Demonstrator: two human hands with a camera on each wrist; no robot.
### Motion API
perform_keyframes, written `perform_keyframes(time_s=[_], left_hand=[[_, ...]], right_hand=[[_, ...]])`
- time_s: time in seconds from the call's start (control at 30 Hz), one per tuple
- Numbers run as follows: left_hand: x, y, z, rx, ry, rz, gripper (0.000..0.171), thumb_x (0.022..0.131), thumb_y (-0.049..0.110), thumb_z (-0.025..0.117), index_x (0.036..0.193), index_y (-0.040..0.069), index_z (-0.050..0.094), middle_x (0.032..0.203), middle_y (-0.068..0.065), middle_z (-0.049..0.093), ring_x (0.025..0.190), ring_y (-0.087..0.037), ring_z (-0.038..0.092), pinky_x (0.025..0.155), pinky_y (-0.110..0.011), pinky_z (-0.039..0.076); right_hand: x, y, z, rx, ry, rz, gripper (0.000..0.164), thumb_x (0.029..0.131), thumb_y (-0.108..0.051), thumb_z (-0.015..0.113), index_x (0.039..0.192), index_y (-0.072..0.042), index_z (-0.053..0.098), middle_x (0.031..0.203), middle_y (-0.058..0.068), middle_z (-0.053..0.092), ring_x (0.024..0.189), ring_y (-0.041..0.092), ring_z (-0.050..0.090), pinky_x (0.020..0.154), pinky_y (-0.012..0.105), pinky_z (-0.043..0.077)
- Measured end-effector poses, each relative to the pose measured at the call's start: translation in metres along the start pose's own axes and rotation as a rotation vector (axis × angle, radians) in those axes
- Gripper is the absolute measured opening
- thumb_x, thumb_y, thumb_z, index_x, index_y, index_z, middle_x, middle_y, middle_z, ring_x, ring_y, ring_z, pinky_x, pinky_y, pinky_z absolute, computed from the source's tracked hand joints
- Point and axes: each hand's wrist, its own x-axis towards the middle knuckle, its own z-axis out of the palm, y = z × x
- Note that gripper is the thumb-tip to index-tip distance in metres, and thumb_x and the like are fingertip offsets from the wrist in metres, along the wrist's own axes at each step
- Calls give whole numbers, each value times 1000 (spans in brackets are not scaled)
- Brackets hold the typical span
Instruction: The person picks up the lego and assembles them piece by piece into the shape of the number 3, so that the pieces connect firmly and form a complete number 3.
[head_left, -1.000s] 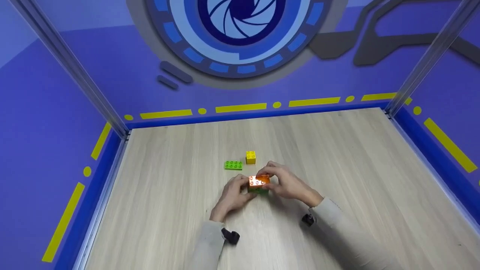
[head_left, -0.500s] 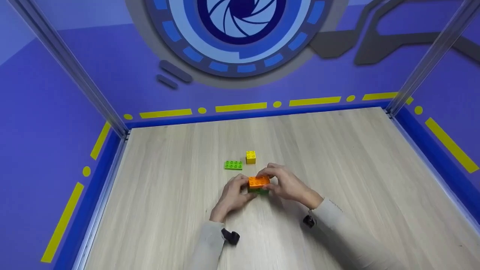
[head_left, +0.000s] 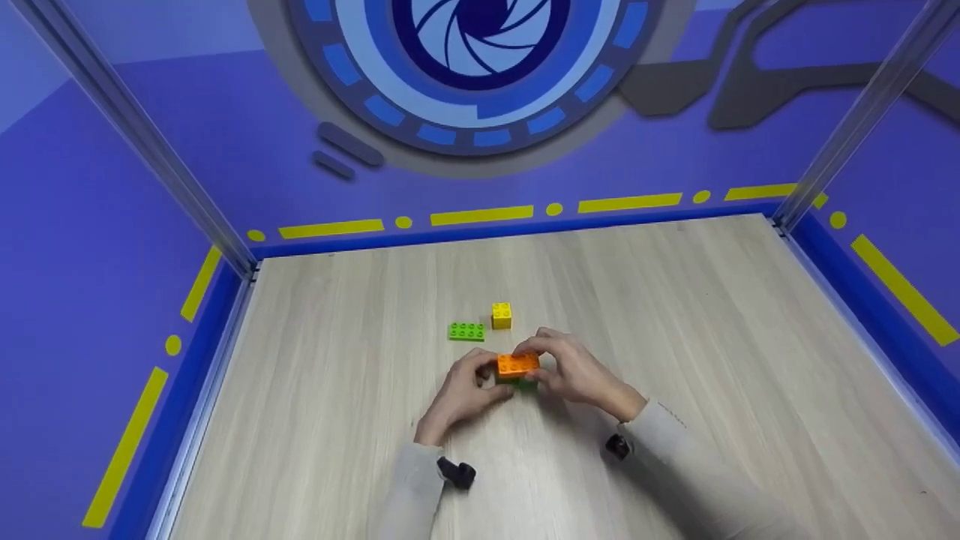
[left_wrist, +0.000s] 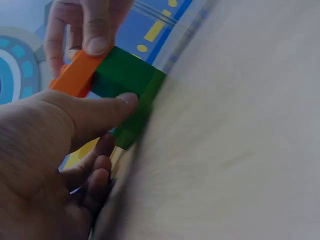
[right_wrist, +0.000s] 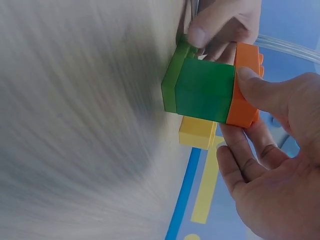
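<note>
Near the table's middle, my two hands hold a small upright stack of toy building bricks. An orange brick point(head_left: 517, 366) tops a dark green brick point(right_wrist: 205, 92), and a light green plate point(right_wrist: 170, 87) forms the base. My right hand point(head_left: 577, 371) pinches the orange brick, thumb on the near face and fingers on the far side. From the left, my left hand point(head_left: 463, 388) holds the stack low down. Its thumb point(left_wrist: 107, 112) lies at the light green plate, with curled fingers opposite. The stack partly hides those fingers in the right wrist view.
Just beyond the stack, a loose light green plate point(head_left: 466, 331) and a yellow brick point(head_left: 502, 316) sit side by side on the wooden table point(head_left: 337, 337). Blue printed walls point(head_left: 187, 150) enclose the back and sides.
The left hand has shifted slightly, with a wider gap showing between its fingers and thumb. The right hand stays on the orange brick, whose bright glare has gone.
</note>
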Motion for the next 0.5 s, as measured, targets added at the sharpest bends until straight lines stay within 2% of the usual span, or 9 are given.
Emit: perform_keyframes(time_s=[0.17, 0.33, 0.5], left_hand=[[-1, -1, -8, -117, -17, 33, 54, 88, 26, 90, 138, 17, 70, 119, -3, 71, 103, -19, 64, 88, -33, 53], [-1, 0, -12, -165, -1, 89, 55, 89, 26, 90, 139, 14, 69, 125, -6, 74, 108, -23, 70, 94, -41, 58], [-1, 2, -13, -178, 19, 119, 56, 90, 28, 89, 140, 11, 69, 131, -1, 74, 113, -21, 71, 100, -45, 58]], right_hand=[[2, 0, -1, 24, -17, 25, 34, 91, -1, 83, 121, -14, 77, 113, 1, 73, 109, 20, 67, 99, 52, 58], [3, 0, -2, 29, -35, 41, 33, 92, -4, 83, 121, -16, 77, 112, 1, 72, 109, 20, 66, 99, 52, 58], [2, 0, -7, 26, -66, 48, 32, 93, -8, 83, 123, -16, 76, 117, 0, 72, 110, 20, 67, 100, 52, 58]])
